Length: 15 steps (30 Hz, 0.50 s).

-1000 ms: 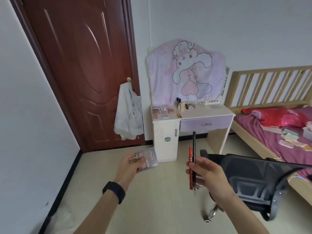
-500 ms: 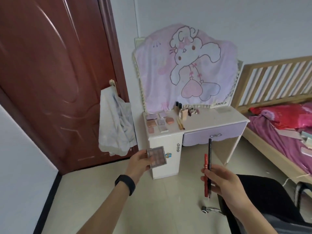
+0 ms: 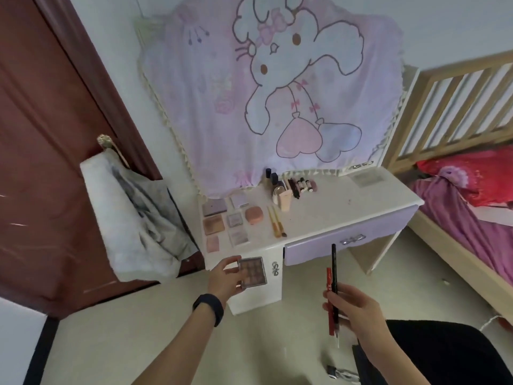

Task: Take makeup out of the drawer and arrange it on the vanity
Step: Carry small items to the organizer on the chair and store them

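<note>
Left hand (image 3: 224,279) pinches a flat eyeshadow palette (image 3: 252,272) by its edges, likely light, rigid, breakable; right hand (image 3: 352,307) grips two slim pencils (image 3: 332,284) mid-shaft, likely light, roll-prone; both short of the tabletop (image 3: 327,215).

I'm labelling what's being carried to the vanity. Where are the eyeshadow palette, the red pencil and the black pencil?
eyeshadow palette (image 3: 252,271): head view, centre of its clear lid, in the left hand.
red pencil (image 3: 328,277): head view, upper barrel above the right hand.
black pencil (image 3: 334,262): head view, upper barrel.
</note>
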### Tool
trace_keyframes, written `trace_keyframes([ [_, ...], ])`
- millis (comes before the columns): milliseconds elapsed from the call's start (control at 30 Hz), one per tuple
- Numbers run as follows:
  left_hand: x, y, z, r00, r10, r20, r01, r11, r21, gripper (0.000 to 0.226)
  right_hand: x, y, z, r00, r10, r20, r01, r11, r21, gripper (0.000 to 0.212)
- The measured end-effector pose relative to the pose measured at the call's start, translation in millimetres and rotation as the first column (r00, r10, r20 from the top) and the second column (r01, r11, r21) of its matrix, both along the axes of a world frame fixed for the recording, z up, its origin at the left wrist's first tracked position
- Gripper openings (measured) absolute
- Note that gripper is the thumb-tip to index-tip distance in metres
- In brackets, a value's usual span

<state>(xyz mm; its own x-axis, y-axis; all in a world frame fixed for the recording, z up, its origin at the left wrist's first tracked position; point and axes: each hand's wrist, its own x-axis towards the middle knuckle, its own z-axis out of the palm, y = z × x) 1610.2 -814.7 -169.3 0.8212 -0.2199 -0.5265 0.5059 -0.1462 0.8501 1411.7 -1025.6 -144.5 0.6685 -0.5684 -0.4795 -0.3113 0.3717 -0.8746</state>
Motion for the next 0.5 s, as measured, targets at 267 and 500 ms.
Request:
trace_keyframes([
  [267, 108, -80, -55, 0.998, 0.02, -0.063, -0.011, 0.988, 0.152, 0.039, 91, -80, -30, 0.991, 0.013, -0.133, -0.01, 1.0, 0.019, 0.014],
  [500, 206, -131, -108, 0.99, -0.088, -0.111, 0.123, 0.928, 0.352, 0.036, 162, -133, -67, 0.961, -0.055, -0.27, 0.052, 0.998, -0.019, 0.012],
])
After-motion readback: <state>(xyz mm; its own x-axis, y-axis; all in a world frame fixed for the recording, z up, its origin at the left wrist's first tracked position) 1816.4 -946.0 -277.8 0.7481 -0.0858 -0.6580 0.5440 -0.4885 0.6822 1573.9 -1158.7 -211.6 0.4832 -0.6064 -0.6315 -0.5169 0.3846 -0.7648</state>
